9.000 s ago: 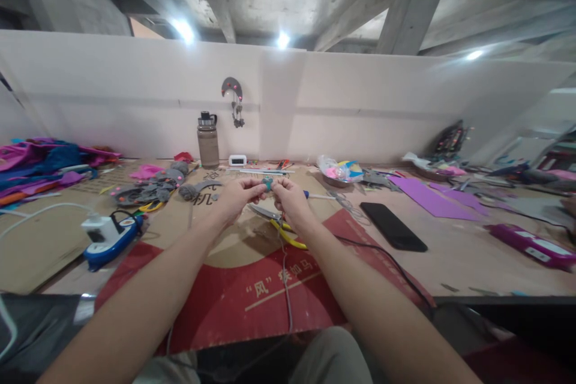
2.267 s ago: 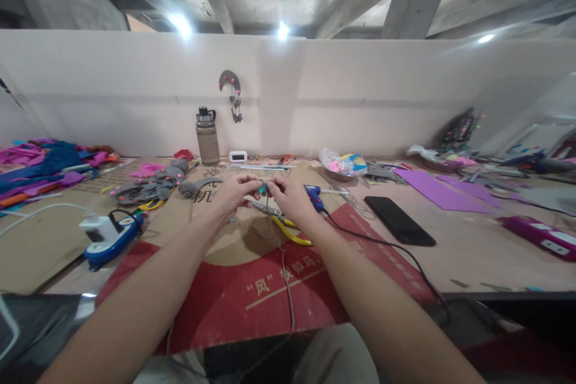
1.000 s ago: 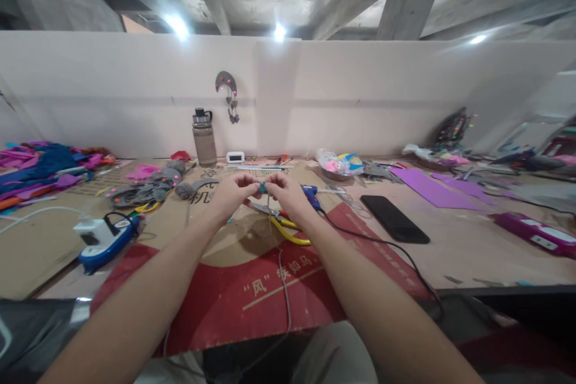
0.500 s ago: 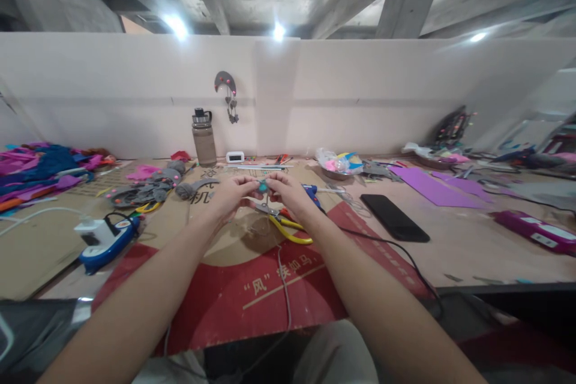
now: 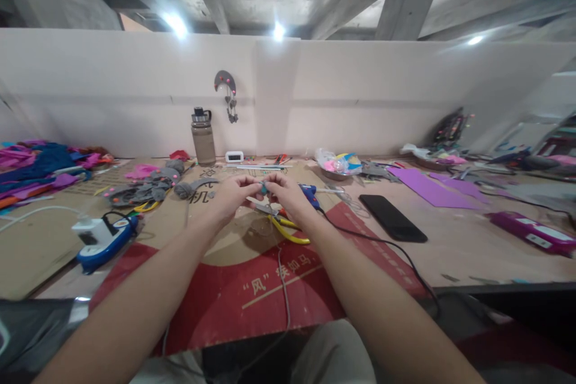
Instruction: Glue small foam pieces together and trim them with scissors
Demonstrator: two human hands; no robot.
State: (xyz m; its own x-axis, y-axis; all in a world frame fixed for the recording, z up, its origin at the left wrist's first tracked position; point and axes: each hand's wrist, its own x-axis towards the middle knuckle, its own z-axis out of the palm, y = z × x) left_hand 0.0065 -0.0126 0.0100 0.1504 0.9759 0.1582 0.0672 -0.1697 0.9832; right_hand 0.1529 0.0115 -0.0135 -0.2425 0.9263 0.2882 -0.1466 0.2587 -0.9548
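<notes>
Far left, a fabric pile (image 5: 40, 159) of pink, blue and purple lies on the worktop (image 5: 459, 252). Nearer is a blue-and-white power strip (image 5: 101, 237), with a white cable running off to the left. Grey felt (image 5: 144, 189) scraps dotted with pink sit just behind it, and a bottle (image 5: 203, 144) stands upright against the far wall panel.

At centre, above a red-and-tan cardboard (image 5: 216, 306) sheet, the left hand (image 5: 234, 192) and right hand (image 5: 285, 192) meet. Each grip is closed, with thumb and fingertips clamped on a small teal piece (image 5: 263, 188). The piece is held between the two hands, clear of the surface, and is too small to make out in detail. A thin grey wire (image 5: 285, 294) trails from below the hands toward the near edge; whether it joins the piece cannot be told.

Yellow-handled pliers (image 5: 283, 229) lie on the cardboard just under the right hand. A blue glue gun (image 5: 309, 193) rests just beside that hand on the right, its black cord running off to the near right. Farther right a black phone (image 5: 392, 217) lies flat. Beyond it is a purple sheet (image 5: 432, 189), and at far right a purple box (image 5: 531, 233) sits near the worktop's near edge.
</notes>
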